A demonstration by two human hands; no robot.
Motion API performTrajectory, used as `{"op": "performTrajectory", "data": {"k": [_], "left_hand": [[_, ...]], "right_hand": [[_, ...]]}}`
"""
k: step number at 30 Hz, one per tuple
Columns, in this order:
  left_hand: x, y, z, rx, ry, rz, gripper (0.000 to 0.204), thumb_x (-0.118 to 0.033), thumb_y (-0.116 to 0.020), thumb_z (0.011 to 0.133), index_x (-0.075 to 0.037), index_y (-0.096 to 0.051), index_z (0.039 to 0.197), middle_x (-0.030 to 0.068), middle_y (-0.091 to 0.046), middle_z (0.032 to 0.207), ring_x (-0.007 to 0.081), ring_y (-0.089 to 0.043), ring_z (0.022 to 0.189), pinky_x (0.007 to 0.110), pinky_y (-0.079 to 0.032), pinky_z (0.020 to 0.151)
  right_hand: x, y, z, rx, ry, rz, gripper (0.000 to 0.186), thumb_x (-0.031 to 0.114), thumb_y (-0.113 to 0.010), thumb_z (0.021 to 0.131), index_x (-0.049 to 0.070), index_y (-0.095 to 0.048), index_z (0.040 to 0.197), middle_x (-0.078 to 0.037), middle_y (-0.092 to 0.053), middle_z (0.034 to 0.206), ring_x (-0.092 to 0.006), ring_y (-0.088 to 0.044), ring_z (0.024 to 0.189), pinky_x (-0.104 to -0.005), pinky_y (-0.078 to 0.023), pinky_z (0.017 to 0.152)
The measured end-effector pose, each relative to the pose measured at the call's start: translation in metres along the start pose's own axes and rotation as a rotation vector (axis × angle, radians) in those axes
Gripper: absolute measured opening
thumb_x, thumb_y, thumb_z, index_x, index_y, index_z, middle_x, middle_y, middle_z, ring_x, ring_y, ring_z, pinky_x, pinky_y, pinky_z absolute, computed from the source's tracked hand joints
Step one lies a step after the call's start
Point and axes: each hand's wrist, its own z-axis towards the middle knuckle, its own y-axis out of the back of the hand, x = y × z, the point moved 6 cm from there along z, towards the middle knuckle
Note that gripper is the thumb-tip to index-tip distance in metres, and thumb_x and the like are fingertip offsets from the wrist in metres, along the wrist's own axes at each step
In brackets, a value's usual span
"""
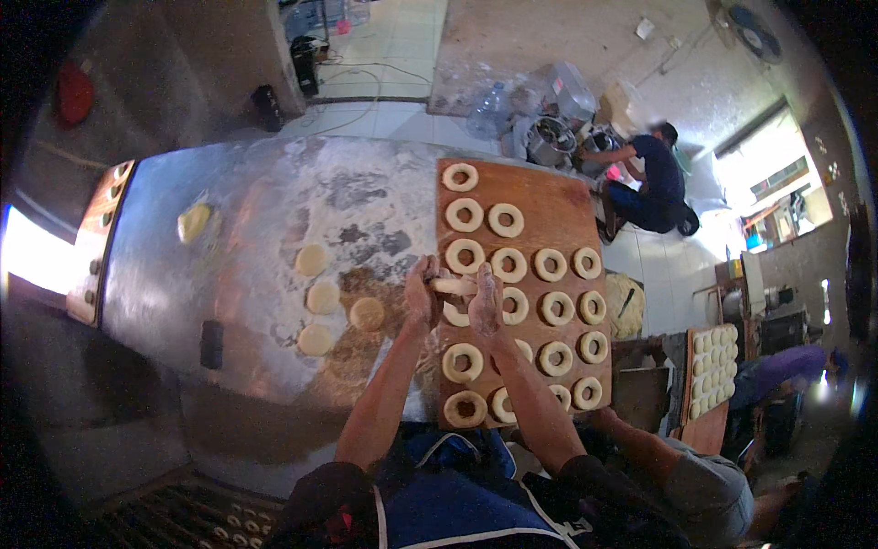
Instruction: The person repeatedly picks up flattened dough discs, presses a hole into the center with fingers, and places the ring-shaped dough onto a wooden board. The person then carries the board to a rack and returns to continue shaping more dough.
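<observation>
Between my two hands, over the left edge of a wooden board (553, 203), is a pale dough ring (452, 286), seen nearly edge-on. My left hand (422, 295) grips its left end and my right hand (486, 304) its right end, with flour on both. Rows of shaped dough rings (452, 216) lie on the board, some partly hidden under my right hand and forearm. To the left of my hands, several round dough pieces (322, 297) rest on the floured metal table (251, 274).
A yellowish dough lump (193, 222) and a dark flat object (211, 344) lie farther left. One person (651, 178) crouches by metal pots (551, 139) beyond the board; another person's arm (649, 448) is close on my right. A tray of dough pieces (713, 366) stands at right.
</observation>
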Motion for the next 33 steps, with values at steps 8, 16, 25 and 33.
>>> {"op": "performTrajectory", "data": {"k": [8,16,25,33], "left_hand": [[0.068,-0.089,0.070,0.141,-0.348,0.543,0.035,-0.034,-0.042,0.102,-0.006,-0.051,0.083,0.0045,-0.050,0.074,0.0186,-0.049,0.067,0.038,-0.040,0.059],[0.101,-0.182,0.135,0.292,-0.176,0.475,0.044,-0.037,-0.038,0.104,-0.001,-0.045,0.081,0.0061,-0.043,0.070,0.0164,-0.040,0.065,0.037,-0.037,0.059],[0.120,-0.210,0.188,0.141,-0.342,2.228,0.024,-0.024,-0.050,0.095,-0.006,-0.065,0.099,0.0154,-0.064,0.110,0.0284,-0.061,0.107,0.051,-0.037,0.095],[0.128,-0.209,0.188,0.482,-0.457,2.043,0.029,-0.032,-0.071,0.082,-0.012,-0.067,0.103,0.0116,-0.061,0.111,0.0309,-0.054,0.114,0.049,-0.039,0.091]], "right_hand": [[-0.018,0.098,0.064,-0.027,0.046,-0.301,0.060,0.044,-0.032,0.103,-0.006,-0.048,0.132,-0.023,-0.055,0.125,-0.0269,-0.053,0.111,-0.0372,-0.042,0.094],[0.107,0.172,0.114,0.117,0.215,-0.037,0.037,0.035,-0.061,0.095,-0.001,-0.062,0.095,-0.004,-0.061,0.082,-0.0136,-0.055,0.074,-0.0340,-0.046,0.065],[0.080,0.213,0.142,-0.422,0.492,-1.195,0.055,0.020,-0.077,0.078,-0.004,-0.053,0.120,-0.025,-0.062,0.110,-0.0383,-0.063,0.099,-0.0466,-0.050,0.084],[0.075,0.195,0.120,-0.076,0.379,-1.068,0.049,0.012,-0.069,0.079,0.004,-0.054,0.124,-0.020,-0.060,0.110,-0.0381,-0.058,0.102,-0.0479,-0.046,0.090]]}}
